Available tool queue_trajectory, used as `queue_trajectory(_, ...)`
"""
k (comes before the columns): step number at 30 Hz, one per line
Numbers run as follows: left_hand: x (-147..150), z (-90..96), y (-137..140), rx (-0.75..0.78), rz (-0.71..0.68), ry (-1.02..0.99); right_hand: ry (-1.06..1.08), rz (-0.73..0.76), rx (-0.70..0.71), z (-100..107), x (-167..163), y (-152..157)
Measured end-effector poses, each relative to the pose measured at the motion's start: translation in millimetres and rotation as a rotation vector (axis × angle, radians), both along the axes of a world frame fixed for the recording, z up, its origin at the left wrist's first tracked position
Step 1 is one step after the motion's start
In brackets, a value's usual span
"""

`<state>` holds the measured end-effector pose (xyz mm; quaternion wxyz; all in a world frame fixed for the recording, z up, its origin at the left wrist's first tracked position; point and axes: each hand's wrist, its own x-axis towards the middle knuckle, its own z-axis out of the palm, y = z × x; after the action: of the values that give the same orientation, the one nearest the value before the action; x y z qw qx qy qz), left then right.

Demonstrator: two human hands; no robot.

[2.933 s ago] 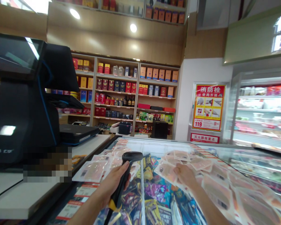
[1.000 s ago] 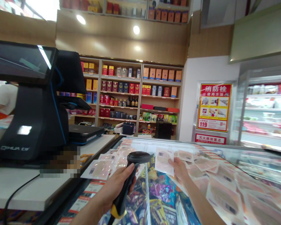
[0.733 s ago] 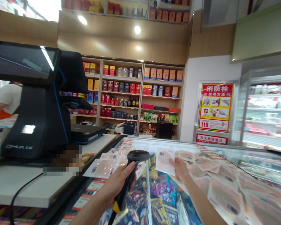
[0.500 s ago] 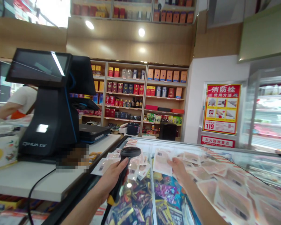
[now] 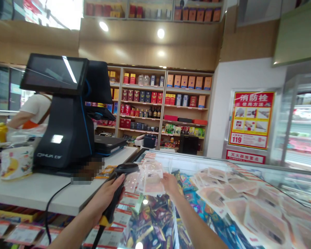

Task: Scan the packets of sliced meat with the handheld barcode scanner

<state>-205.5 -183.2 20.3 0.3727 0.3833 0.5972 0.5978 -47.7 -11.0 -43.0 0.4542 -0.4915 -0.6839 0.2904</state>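
My left hand (image 5: 107, 194) is wrapped round the handle of a black and yellow barcode scanner (image 5: 127, 168), whose head points forward and right. In my right hand (image 5: 171, 186), the fingers pinch the right edge of a flat, clear packet (image 5: 152, 181) with pale contents. That packet is just right of the scanner head, over other similar packets (image 5: 131, 181) on the glass-topped case. More flat packets with barcode labels (image 5: 264, 221) lie overlapping to the right of my right arm. Colourful wrapped goods (image 5: 155, 221) show below, between my forearms.
On the white counter (image 5: 49, 195) at left stands a black checkout terminal (image 5: 63, 131), with a printed pouch (image 5: 17, 163) beside it. A black cable (image 5: 48, 211) hangs over the counter edge. Behind the terminal is a person in a white top (image 5: 32, 109). Shelves of boxes (image 5: 145, 97) line the back wall.
My right hand has moved left with a packet, from the right side of the divider to the pile beside the scanner. The scanner has shifted slightly left. The view has turned a little left.
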Motion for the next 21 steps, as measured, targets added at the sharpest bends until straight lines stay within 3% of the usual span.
queue_trajectory(5,13,0.7,3,-0.040,-0.023,-0.002,-0.215,-0.104,0.072,10,38,6)
queue_trajectory(11,48,7.6,11,-0.025,-0.139,0.018,-0.461,-0.342,0.079,21,156,0)
queue_trajectory(14,67,10.6,16,0.007,-0.212,0.028,-0.524,-0.423,0.032,22,198,-8)
queue_trajectory(21,90,10.3,23,-0.034,-0.323,0.071,-0.297,-0.378,0.019,13,211,-1)
